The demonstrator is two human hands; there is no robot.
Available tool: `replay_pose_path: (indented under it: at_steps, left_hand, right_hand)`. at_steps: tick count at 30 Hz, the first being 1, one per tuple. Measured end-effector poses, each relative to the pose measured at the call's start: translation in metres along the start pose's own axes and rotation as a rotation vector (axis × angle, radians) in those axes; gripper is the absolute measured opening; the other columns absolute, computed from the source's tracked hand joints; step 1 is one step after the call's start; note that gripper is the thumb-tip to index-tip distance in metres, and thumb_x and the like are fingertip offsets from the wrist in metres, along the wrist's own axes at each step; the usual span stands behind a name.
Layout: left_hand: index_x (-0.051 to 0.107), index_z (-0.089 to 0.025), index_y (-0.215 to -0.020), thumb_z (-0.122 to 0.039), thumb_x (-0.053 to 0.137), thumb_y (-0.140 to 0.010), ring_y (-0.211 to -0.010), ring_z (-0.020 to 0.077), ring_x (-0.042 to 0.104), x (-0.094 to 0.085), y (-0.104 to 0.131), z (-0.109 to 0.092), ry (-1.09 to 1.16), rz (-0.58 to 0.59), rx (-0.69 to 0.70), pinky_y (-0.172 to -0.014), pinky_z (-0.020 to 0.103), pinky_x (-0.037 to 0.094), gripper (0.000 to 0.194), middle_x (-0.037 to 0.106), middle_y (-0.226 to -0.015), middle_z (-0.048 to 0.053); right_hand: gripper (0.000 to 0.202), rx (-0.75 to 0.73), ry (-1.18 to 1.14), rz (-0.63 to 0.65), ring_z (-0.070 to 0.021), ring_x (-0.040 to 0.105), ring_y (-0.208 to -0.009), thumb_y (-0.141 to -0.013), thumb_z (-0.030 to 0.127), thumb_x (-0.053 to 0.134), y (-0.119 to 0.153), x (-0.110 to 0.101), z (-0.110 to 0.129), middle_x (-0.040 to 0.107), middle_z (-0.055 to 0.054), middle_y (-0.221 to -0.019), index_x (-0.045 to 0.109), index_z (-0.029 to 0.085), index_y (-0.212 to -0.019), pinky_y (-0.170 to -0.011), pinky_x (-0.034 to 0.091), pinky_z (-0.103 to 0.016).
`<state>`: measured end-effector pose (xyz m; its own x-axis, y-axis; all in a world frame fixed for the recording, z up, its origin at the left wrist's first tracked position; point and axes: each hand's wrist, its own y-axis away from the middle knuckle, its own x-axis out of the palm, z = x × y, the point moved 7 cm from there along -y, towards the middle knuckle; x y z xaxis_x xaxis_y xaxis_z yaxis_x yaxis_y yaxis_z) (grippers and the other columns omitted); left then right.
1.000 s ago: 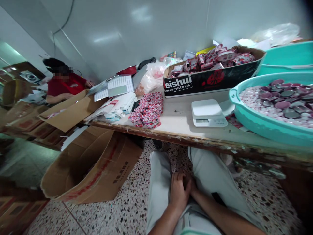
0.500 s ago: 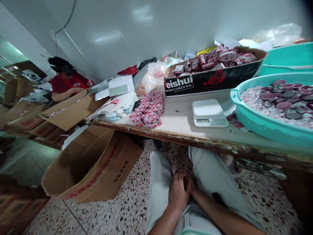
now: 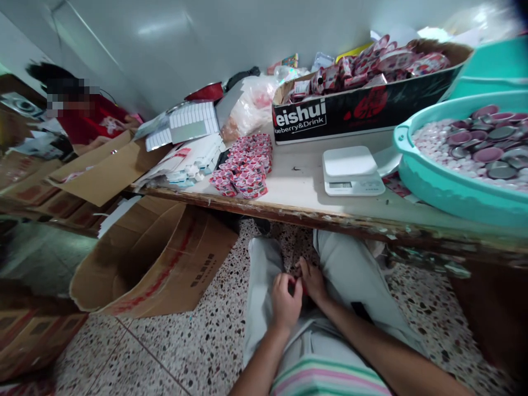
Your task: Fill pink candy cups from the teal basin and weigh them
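Observation:
Low between my thighs, below the table edge, my left hand (image 3: 286,301) and my right hand (image 3: 312,281) are close together. The fingers of my left hand are curled toward the thumb. Those of my right hand are bent inward beside it. A small reddish patch shows between them, too dark to name. On the table in front stand rows of small printed red-and-pink packs (image 3: 247,159). To their right is a white digital scale (image 3: 350,171). A teal basin (image 3: 449,198) holds white pellets and several round pink-and-silver tins (image 3: 489,155).
Behind the scale, a black printed carton (image 3: 346,118) is heaped with printed packs. Flat white cartons (image 3: 193,165) lie left of the packs. An open cardboard box (image 3: 165,269) stands on the floor at left. A person in red (image 3: 93,118) sits beyond.
My hands were clasped together; now they have drawn slightly apart, with fingers curled. The view has tilted and shifted, so a striped shirt hem shows at the bottom.

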<state>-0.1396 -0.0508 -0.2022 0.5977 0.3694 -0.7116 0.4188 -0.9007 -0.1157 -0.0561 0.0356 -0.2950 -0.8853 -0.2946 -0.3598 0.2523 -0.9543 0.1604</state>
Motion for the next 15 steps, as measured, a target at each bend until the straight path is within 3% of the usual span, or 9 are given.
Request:
replay_pose_path:
  at_steps: [4, 9, 15]
  left_hand:
    - [0.053, -0.02, -0.09, -0.026, 0.052, -0.087, -0.085, 0.017, 0.056, -0.005, 0.001, -0.002, 0.067, -0.003, 0.018, -0.078, 0.03, 0.047, 0.007, 0.059, -0.087, 0.003]
    - [0.052, -0.022, -0.113, -0.025, 0.058, -0.083, -0.101, 0.0193, 0.055, 0.001, 0.002, -0.018, 0.077, 0.113, 0.126, -0.091, 0.035, 0.047, 0.031, 0.06, -0.105, 0.006]
    - [0.054, -0.024, -0.115, -0.025, 0.054, -0.086, -0.099, 0.0188, 0.055, 0.003, 0.003, -0.024, 0.032, 0.166, 0.177, -0.091, 0.034, 0.048, 0.029, 0.06, -0.102, 0.004]
  right_hand:
    - [0.062, 0.006, -0.078, 0.038, -0.0208, 0.062, -0.071, -0.09, 0.061, 0.015, 0.007, -0.005, 0.011, 0.065, -0.007, -0.07, 0.06, 0.019, -0.081, -0.072, 0.046, -0.031]
    - [0.063, -0.011, -0.203, 0.034, -0.0204, 0.062, -0.072, -0.087, 0.068, 0.02, 0.01, -0.011, 0.021, 0.066, -0.007, -0.074, 0.06, 0.019, -0.081, -0.071, 0.046, -0.031]
    - [0.062, -0.033, -0.148, 0.042, -0.0207, 0.061, -0.072, -0.088, 0.066, 0.022, 0.008, -0.008, 0.016, 0.065, -0.007, -0.074, 0.061, 0.018, -0.08, -0.071, 0.045, -0.032]
